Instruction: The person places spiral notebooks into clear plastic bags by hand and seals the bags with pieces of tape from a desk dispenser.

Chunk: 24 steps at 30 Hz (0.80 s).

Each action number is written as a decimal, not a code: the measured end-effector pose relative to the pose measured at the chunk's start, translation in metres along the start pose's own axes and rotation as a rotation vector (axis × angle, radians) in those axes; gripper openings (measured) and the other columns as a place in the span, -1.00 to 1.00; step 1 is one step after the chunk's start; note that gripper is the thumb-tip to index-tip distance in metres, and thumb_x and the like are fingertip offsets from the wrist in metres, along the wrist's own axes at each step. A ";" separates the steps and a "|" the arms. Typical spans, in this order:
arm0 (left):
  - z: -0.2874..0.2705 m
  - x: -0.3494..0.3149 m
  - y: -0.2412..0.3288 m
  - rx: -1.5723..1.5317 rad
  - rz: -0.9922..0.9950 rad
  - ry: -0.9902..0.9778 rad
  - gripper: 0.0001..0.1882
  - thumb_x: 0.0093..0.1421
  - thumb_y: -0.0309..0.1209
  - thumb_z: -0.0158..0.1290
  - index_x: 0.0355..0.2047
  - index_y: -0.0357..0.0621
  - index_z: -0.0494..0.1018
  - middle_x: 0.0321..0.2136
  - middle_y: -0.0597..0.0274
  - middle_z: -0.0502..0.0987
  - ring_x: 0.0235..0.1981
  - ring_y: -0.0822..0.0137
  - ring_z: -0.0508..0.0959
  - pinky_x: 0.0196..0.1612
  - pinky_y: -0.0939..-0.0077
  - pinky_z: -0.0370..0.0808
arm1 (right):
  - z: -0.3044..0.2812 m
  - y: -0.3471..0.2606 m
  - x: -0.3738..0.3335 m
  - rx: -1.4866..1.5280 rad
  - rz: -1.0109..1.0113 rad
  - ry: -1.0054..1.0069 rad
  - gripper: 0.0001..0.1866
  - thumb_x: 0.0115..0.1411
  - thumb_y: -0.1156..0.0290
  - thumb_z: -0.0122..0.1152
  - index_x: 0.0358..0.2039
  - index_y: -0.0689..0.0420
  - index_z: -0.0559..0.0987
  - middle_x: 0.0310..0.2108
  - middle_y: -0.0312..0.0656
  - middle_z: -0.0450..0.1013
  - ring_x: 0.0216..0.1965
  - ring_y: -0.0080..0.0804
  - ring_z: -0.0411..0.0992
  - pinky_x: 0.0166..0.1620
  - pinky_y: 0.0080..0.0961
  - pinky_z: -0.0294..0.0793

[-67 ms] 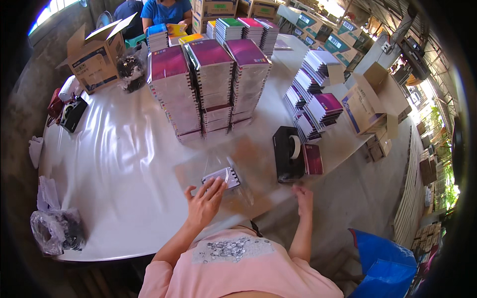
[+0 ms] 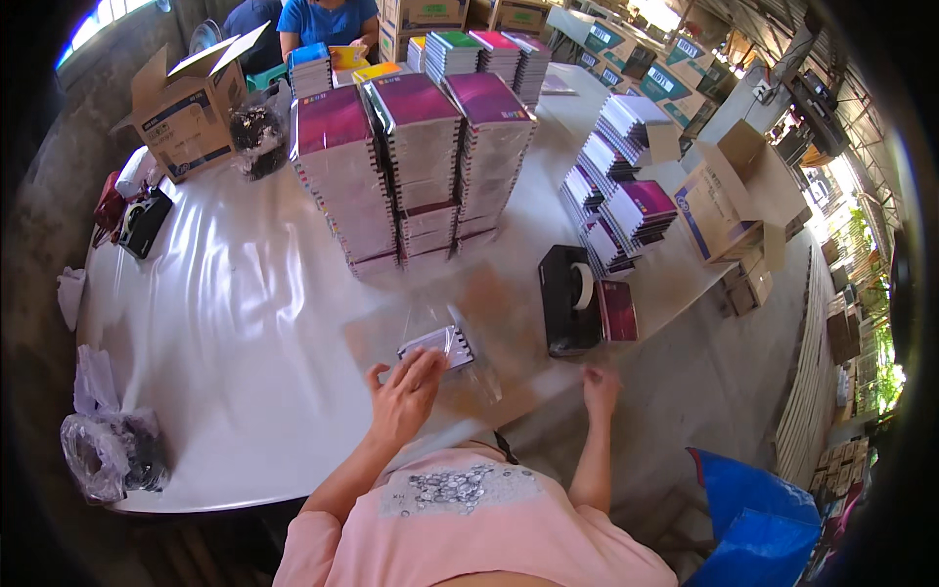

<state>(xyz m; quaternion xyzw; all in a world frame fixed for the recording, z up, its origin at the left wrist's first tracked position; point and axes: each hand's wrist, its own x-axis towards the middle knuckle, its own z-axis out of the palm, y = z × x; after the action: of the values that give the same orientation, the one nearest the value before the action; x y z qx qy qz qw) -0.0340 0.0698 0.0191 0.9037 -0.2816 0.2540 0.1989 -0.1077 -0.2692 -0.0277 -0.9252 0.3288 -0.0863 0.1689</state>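
A small spiral-bound notebook [image 2: 437, 346] with a pale face up lies in clear plastic wrap [image 2: 479, 383] on the table before me. My left hand [image 2: 404, 393] rests over its near edge, fingers stretched and thumb apart, pressing it without gripping. Off the table's near edge, my right hand [image 2: 601, 389] is just in front of a black tape dispenser [image 2: 560, 303] carrying a white-cored roll [image 2: 583, 286]. Its fingers look pinched together and slightly blurred; whatever is in them is too small to see. A maroon notebook [image 2: 617, 311] lies against the dispenser's right side.
Tall stacks of purple-covered notebooks [image 2: 416, 103] stand beyond the wrapped one. More notebook stacks [image 2: 641, 210] and an open carton [image 2: 719, 205] are at right. Another carton [image 2: 186, 122] and a second dispenser [image 2: 147, 223] sit far left. A person in blue [image 2: 328, 24] sits across the table.
My right hand has drawn slightly away from the tape dispenser, toward me and to the right. My left hand stays on the notebook.
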 end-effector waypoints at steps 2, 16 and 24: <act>-0.001 -0.003 0.001 -0.108 -0.071 -0.032 -0.59 0.00 -0.43 0.12 -0.07 0.09 0.46 -0.14 0.47 0.47 -0.07 0.49 0.45 -0.08 0.27 0.15 | -0.005 -0.003 -0.002 0.081 0.035 0.131 -0.84 0.14 0.43 0.11 -0.29 0.14 0.60 -0.27 -0.03 0.49 -0.30 -0.20 0.46 -0.13 -0.32 0.41; 0.024 -0.009 -0.007 -0.331 -0.078 0.162 -0.20 -0.18 -0.55 0.26 0.10 -0.12 0.16 -0.09 0.20 0.49 -0.15 0.29 0.52 -0.22 0.40 0.34 | -0.007 -0.204 -0.077 1.459 0.033 -0.695 -0.72 0.15 0.28 0.21 -0.45 0.29 0.58 -0.56 -0.21 0.50 -0.56 -0.60 0.43 -0.45 -0.69 0.41; 0.011 -0.008 -0.009 -0.212 0.035 0.047 -0.40 -0.10 -0.45 0.21 0.03 -0.02 0.37 -0.13 0.26 0.46 -0.12 0.27 0.48 -0.22 0.41 0.32 | 0.030 -0.197 -0.087 1.126 0.078 -0.589 -0.66 0.12 0.21 0.24 -0.59 0.25 0.58 -0.70 -0.26 0.44 -0.68 -0.62 0.36 -0.60 -0.66 0.32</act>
<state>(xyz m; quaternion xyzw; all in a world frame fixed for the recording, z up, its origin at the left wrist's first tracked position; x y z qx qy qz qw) -0.0303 0.0746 0.0044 0.8662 -0.3180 0.2475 0.2954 -0.0518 -0.0629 0.0130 -0.6670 0.2062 0.0182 0.7158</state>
